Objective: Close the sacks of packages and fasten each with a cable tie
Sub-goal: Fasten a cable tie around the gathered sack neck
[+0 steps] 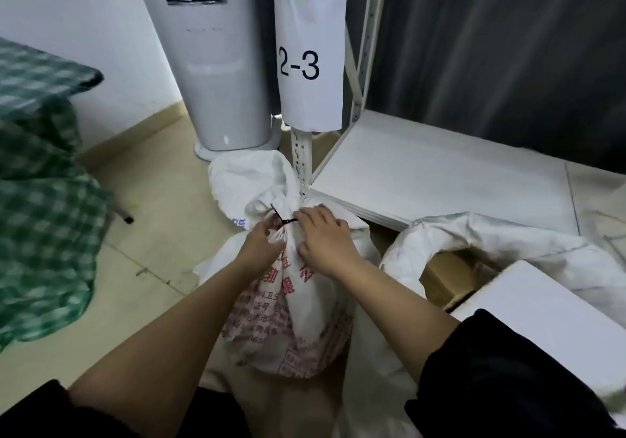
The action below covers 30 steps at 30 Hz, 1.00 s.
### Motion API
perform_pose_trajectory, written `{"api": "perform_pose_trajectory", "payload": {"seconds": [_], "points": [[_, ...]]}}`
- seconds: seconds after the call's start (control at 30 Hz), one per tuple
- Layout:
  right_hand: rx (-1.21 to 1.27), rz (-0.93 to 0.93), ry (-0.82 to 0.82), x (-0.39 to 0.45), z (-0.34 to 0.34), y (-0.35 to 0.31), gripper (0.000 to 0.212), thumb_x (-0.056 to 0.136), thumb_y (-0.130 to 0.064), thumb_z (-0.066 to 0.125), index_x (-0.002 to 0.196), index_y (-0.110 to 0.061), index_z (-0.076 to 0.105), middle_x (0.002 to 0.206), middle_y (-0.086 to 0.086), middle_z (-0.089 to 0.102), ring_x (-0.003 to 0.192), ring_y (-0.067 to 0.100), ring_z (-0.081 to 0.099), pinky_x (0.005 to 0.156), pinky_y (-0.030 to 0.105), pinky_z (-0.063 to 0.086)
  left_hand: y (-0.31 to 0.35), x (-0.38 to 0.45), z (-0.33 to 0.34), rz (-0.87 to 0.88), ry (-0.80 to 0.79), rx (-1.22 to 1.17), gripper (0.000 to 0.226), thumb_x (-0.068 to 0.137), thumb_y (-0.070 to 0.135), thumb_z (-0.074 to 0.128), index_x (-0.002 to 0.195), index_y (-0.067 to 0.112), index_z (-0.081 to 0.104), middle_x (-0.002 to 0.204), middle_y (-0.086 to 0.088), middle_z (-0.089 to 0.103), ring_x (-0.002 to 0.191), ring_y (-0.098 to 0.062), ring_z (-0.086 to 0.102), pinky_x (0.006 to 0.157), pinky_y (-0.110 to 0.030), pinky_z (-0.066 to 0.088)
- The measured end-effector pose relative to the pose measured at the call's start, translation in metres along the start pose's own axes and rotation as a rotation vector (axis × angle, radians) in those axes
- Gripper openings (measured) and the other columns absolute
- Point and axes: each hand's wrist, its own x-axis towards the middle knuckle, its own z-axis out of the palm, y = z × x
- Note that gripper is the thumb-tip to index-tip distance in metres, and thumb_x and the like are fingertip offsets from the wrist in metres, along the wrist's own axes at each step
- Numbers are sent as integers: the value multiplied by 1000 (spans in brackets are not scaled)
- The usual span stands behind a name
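Note:
A white woven sack with red print stands on the floor in front of me, its mouth gathered into a neck. A thin black cable tie wraps that neck, its free tail sticking up to the left. My left hand pinches the gathered neck just below the tie. My right hand grips the neck from the right, fingertips at the tie. The sack's loose top flops behind the hands. A second white sack lies open to the right, with a brown cardboard package showing inside.
A white floor-standing unit and a shelf post with a "2-3" sign stand behind the sack. A low white shelf board is at the right. Green checked cloth covers furniture at the left. A white box sits near my right arm.

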Motion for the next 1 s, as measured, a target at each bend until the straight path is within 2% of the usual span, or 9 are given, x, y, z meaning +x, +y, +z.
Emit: {"api": "perform_pose_trajectory", "payload": {"seconds": [0.07, 0.13, 0.17, 0.33, 0.47, 0.7, 0.8, 0.9, 1.0], "points": [[44, 37, -58, 5, 6, -2, 59, 96, -23, 43, 150, -21, 21, 158, -1, 15, 146, 26, 6, 111, 53, 24, 7, -3, -1, -52, -122, -126, 58, 75, 21, 54, 131, 12, 48, 127, -5, 59, 111, -16, 55, 91, -26, 47], [95, 55, -82, 6, 10, -5, 57, 96, -21, 44, 149, -22, 24, 157, 0, 15, 145, 30, 11, 106, 56, 31, 13, -6, -2, -80, -186, -291, 21, 92, 12, 44, 107, 9, 59, 92, -4, 72, 91, -13, 63, 64, -12, 48], [126, 56, -71, 6, 11, -6, 55, 95, -21, 45, 147, -22, 28, 155, 2, 17, 142, 31, 19, 104, 55, 34, 14, -6, -1, -99, -204, -375, 23, 97, 14, 37, 99, 8, 60, 77, -2, 72, 82, -12, 66, 55, -12, 47], [382, 148, 139, -7, 15, -11, 37, 94, -27, 46, 130, -23, 51, 136, 1, 34, 118, 22, 49, 96, 42, 44, 13, 0, -8, -89, -218, -619, 30, 98, 12, 35, 114, 0, 57, 104, -24, 66, 80, -22, 68, 68, -29, 53], [450, 194, 178, -26, 4, -18, 26, 94, -27, 49, 118, -23, 57, 125, -1, 36, 105, 17, 55, 88, 35, 49, 22, -22, -7, -92, -343, -636, 35, 101, 25, 35, 93, 9, 65, 77, -5, 73, 67, -12, 70, 60, -20, 54], [435, 183, 210, -63, -6, -36, 24, 93, -29, 51, 116, -26, 57, 123, -2, 38, 101, 18, 57, 88, 34, 48, 12, -51, -8, -26, -140, -546, 36, 92, 39, 54, 105, 11, 70, 106, -10, 71, 101, -21, 65, 98, -40, 46], [325, 153, 200, -72, -12, -39, 23, 94, -35, 50, 115, -27, 57, 120, -2, 38, 95, 18, 56, 82, 33, 48, 14, -65, -2, 35, -4, -497, 32, 93, 32, 55, 102, 5, 69, 99, -7, 71, 95, -17, 65, 92, -35, 49], [227, 81, 151, -81, -12, -36, 23, 94, -39, 52, 114, -28, 58, 115, 0, 39, 90, 18, 51, 76, 31, 46, 6, -76, 5, 40, 29, -510, 29, 94, 31, 56, 85, 5, 66, 84, -12, 68, 82, -19, 60, 78, -35, 46], [279, 86, 71, -81, -11, -26, 17, 92, -39, 57, 107, -30, 60, 108, -5, 36, 88, 11, 46, 75, 28, 43, 6, -84, 7, 62, 30, -434, 28, 94, 30, 54, 75, 12, 62, 72, 0, 62, 76, -14, 56, 73, -31, 42]]}}
